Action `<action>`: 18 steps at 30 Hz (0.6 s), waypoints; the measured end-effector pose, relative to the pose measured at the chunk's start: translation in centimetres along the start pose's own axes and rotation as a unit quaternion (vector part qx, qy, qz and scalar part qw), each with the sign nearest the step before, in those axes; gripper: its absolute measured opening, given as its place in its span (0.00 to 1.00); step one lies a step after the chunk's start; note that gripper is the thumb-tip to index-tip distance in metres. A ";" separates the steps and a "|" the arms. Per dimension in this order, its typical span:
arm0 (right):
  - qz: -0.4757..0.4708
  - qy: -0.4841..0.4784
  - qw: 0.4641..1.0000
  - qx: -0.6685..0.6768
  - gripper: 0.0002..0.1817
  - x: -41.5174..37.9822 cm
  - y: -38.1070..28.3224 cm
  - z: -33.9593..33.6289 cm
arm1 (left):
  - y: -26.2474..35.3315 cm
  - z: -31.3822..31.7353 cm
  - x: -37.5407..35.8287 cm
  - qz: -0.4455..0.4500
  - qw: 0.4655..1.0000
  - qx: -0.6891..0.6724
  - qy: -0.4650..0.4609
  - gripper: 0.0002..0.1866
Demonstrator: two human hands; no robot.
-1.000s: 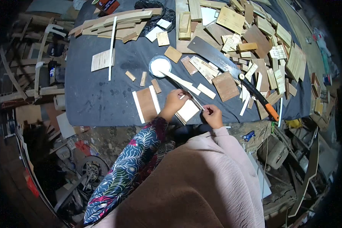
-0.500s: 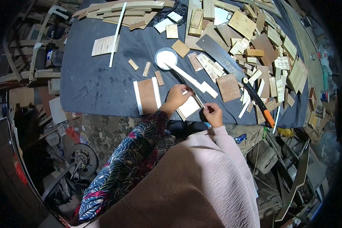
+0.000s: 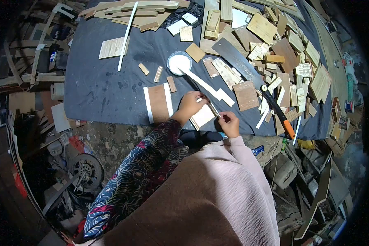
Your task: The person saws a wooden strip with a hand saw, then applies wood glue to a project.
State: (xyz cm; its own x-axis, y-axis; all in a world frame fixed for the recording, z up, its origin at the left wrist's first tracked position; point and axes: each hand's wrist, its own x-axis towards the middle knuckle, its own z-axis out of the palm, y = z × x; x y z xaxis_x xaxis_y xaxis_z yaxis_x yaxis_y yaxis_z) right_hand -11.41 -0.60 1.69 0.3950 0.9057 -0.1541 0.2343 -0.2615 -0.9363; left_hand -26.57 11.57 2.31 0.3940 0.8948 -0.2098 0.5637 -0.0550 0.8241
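Note:
A small pale wooden board [image 3: 202,118] lies near the front edge of the cloth-covered table. Along its right side runs a thin wood strip [image 3: 212,109]. My left hand [image 3: 189,105] is closed at the strip's far end, its fingers over the board's top corner. Pinched between the thumb and fingers of my right hand [image 3: 229,124] is the near end of the strip. To the left lies a brown board [image 3: 158,103] with white strips along two sides. Beyond my hands stands a tub of white glue-like paste [image 3: 179,62], with a flat white stick [image 3: 205,86] reaching out of it.
A handsaw [image 3: 242,61] with a black and orange handle lies on the right, beside a heap of wood offcuts [image 3: 287,55]. Small blocks [image 3: 158,74] sit left of the tub. Long curved wood pieces [image 3: 139,9] lie at the back. A wheel [image 3: 86,170] is on the floor.

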 end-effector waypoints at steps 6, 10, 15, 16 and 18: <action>-0.001 0.009 1.000 0.009 0.08 -0.1 0.1 0.2 | 0.3 -0.1 -0.1 -0.008 1.000 -0.009 0.008 0.16; 0.009 0.016 1.000 0.002 0.08 -0.1 0.5 0.4 | 0.4 -0.3 -0.1 -0.007 1.000 0.027 -0.008 0.18; 0.017 0.017 1.000 -0.002 0.08 -0.1 0.4 0.5 | 0.2 -0.2 0.0 -0.007 1.000 0.020 -0.008 0.18; 0.017 0.018 1.000 -0.002 0.08 -0.1 0.3 0.5 | 0.0 -0.1 -0.1 -0.008 1.000 0.020 -0.005 0.18; 0.013 0.019 1.000 -0.012 0.07 -0.1 0.1 0.4 | -0.2 0.1 -0.1 -0.009 1.000 0.020 -0.002 0.18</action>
State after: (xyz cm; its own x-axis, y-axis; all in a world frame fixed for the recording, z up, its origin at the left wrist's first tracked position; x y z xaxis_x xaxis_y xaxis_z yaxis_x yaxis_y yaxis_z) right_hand -11.83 -0.58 1.51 0.4352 0.8850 -0.1653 0.2439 -0.2926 -0.9246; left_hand -26.66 11.47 2.07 0.3858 0.8943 -0.2269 0.5989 -0.0557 0.7989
